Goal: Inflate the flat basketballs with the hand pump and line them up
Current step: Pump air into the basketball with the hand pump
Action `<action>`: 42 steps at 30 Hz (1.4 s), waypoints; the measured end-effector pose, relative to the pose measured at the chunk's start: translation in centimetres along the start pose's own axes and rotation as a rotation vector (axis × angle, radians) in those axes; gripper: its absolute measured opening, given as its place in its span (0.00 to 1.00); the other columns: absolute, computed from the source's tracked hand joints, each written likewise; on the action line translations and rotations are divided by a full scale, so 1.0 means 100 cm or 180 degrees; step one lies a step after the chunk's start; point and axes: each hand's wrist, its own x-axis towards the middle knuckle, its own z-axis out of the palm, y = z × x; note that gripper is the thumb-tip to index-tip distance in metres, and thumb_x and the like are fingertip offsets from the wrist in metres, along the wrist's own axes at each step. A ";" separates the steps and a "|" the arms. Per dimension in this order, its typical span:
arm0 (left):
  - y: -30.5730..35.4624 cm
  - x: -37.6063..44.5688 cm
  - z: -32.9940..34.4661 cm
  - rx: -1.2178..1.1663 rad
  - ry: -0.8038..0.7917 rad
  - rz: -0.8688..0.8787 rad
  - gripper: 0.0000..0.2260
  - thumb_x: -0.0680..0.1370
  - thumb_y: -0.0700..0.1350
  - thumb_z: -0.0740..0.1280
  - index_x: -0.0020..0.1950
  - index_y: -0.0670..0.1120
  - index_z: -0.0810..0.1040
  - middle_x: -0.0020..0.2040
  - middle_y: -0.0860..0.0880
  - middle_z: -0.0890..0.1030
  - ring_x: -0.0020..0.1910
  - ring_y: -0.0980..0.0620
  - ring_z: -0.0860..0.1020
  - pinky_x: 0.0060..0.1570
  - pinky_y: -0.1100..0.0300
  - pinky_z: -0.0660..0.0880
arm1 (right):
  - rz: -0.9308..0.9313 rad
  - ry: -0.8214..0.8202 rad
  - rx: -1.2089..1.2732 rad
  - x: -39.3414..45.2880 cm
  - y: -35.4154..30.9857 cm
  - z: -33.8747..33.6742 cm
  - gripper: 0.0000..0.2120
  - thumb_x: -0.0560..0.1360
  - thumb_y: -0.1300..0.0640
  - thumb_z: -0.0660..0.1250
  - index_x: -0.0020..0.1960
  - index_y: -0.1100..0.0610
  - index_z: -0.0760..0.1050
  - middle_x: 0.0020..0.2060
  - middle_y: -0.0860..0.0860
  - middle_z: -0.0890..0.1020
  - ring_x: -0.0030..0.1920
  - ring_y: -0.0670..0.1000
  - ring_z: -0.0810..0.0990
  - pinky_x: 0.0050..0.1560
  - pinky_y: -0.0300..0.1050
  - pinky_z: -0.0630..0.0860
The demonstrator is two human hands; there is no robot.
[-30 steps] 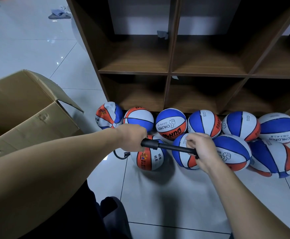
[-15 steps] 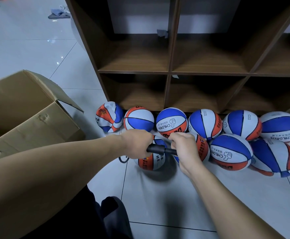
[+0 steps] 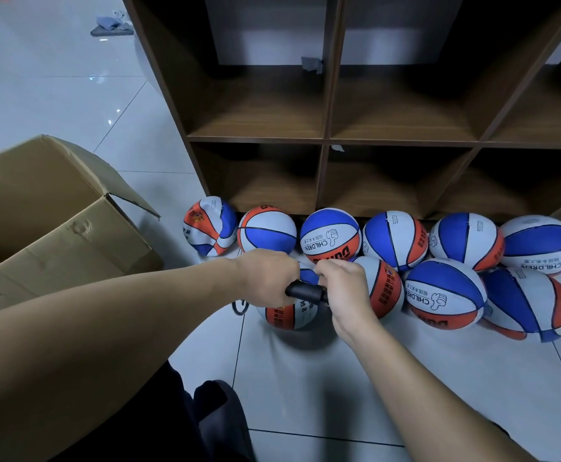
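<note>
Basketballs [image 3: 330,235] lay in two rough rows at frame centre and right, against the foot of the wooden shelf [image 3: 329,141], probably to stop rolling. Lay half hidden beneath the hands, one ball [image 3: 290,316] at lower centre, apparently the one being filled. Clenched round the black hand pump [image 3: 72,291] barrel, left hand [image 3: 269,278], likely steadying it. Curled tight over the handle end, right hand [image 3: 345,290], pressed nearly against the left, so plunger seemingly fully in. Looped beside the ball, a thin black hose [image 3: 239,308]. Sagged at the row's left end, a dented ball [image 3: 207,226], probably awaiting air. Stood open at left, a cardboard box [image 3: 56,221].
</note>
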 end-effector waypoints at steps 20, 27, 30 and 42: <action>-0.036 -0.005 0.003 -0.0154 -0.0230 -0.0364 0.13 0.78 0.54 0.69 0.38 0.49 0.75 0.33 0.50 0.76 0.32 0.49 0.72 0.33 0.55 0.70 | 0.0189 -0.0465 -0.0275 0.030 -0.011 -0.085 0.20 0.74 0.60 0.68 0.32 0.53 0.59 0.30 0.55 0.57 0.32 0.55 0.54 0.35 0.53 0.54; -0.019 -0.006 0.009 -0.0077 -0.0138 -0.0324 0.17 0.80 0.59 0.68 0.37 0.50 0.72 0.34 0.50 0.77 0.34 0.46 0.77 0.39 0.50 0.80 | 0.0027 -0.0474 -0.0250 0.019 -0.007 -0.053 0.23 0.74 0.63 0.69 0.32 0.51 0.58 0.30 0.55 0.56 0.31 0.53 0.54 0.33 0.47 0.54; -0.010 -0.008 0.010 -0.0125 -0.0074 -0.0355 0.17 0.80 0.58 0.68 0.37 0.50 0.71 0.35 0.50 0.76 0.33 0.47 0.76 0.39 0.51 0.79 | 0.0000 -0.0472 -0.0266 0.017 -0.008 -0.042 0.25 0.77 0.64 0.68 0.30 0.50 0.59 0.27 0.51 0.58 0.28 0.50 0.56 0.33 0.45 0.54; 0.015 -0.004 0.011 -0.0243 0.0208 -0.0293 0.16 0.81 0.56 0.67 0.37 0.50 0.70 0.35 0.51 0.76 0.33 0.50 0.74 0.34 0.55 0.72 | -0.0154 -0.0338 -0.0156 0.005 -0.012 -0.014 0.23 0.74 0.59 0.70 0.31 0.52 0.58 0.31 0.54 0.58 0.34 0.56 0.56 0.39 0.53 0.55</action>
